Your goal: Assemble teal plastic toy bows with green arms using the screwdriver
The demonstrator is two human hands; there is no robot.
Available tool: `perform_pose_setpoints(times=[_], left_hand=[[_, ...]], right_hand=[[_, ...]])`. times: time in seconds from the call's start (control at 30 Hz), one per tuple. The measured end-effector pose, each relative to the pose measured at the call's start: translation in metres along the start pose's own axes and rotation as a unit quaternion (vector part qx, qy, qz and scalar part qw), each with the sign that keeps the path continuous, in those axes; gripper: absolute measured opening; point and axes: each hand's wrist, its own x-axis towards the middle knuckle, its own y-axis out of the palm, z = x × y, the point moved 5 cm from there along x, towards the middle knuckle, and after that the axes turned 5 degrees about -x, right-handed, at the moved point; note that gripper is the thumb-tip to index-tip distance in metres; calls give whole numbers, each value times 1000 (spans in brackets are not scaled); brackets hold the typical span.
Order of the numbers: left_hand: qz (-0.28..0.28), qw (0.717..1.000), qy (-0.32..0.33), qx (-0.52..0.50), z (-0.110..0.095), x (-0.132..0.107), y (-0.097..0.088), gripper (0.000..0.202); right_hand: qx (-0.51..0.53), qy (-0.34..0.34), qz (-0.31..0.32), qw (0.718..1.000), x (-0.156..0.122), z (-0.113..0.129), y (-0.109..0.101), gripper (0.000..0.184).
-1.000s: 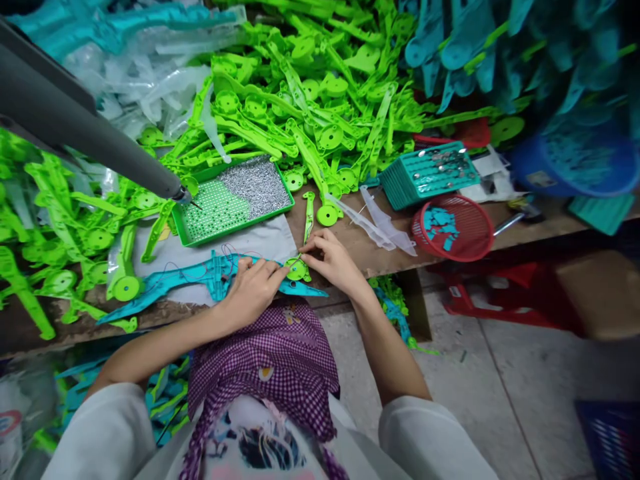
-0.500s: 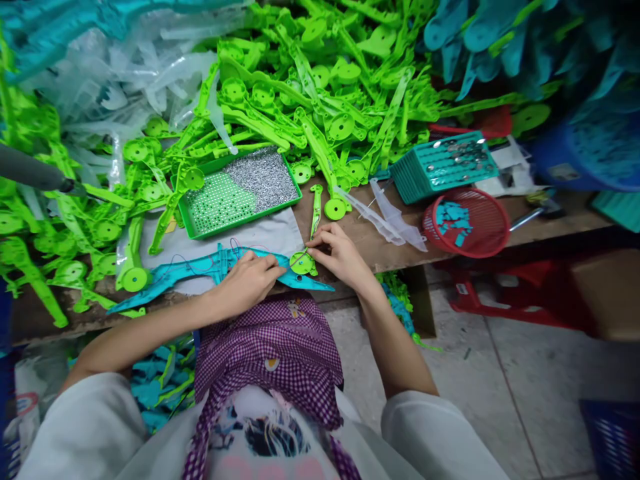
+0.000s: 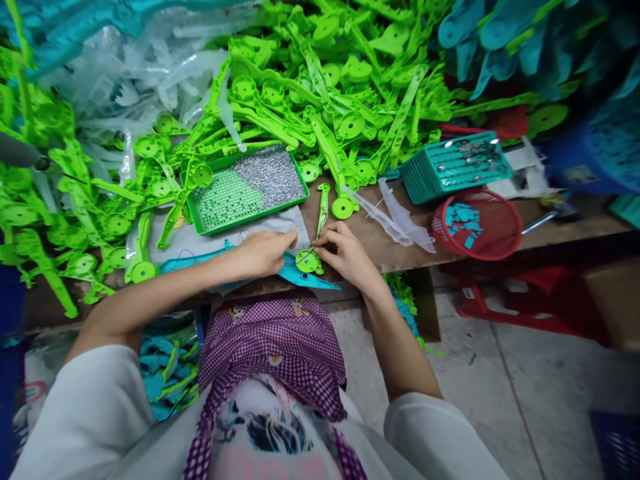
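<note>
Round green part [image 3: 307, 263] at bench [image 3: 373, 241] edge, overlapping blue part's [image 3: 313, 277] tapered end in view. Right hand [image 3: 343, 252]: fingers pinching thin strand [image 3: 305, 255] across green part. Left hand [image 3: 267, 253]: over blue part, fingers curled; cannot tell whether gripping. Beyond: green tray [image 3: 225, 225], silvery bits [image 3: 280, 177] inside. Farther right: red basket [image 3: 503, 230], blue pieces [image 3: 463, 223].
</note>
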Motion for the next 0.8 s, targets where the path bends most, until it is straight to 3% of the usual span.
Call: perform_pose_setpoints(times=[0.17,0.3,0.37,0.47,0.57,0.7,0.8], left_hand=[[77,997,14,24,-2,29,-8,29],[76,997,15,7,1,31,-8,24],[56,998,18,5,3,29,-8,23],[40,998,50,4,6,26,-8,18],[55,994,82,-37,12,23,-8,12],[65,984,134,-100,21,14,-15,13],[56,980,172,-85,25,6,-16,20]], right_hand=[[-34,-3,18,999,0,6,-6,10],[-146,-29,-38,988,-16,36,-11,23],[-210,-60,-38,975,-28,55,1,28],[-259,-99,11,961,-40,72,30,33],[-270,-85,7,959,-43,72,44,36],[-267,-68,7,961,-40,67,45,35],[-278,-73,1,958,-40,68,43,34]])
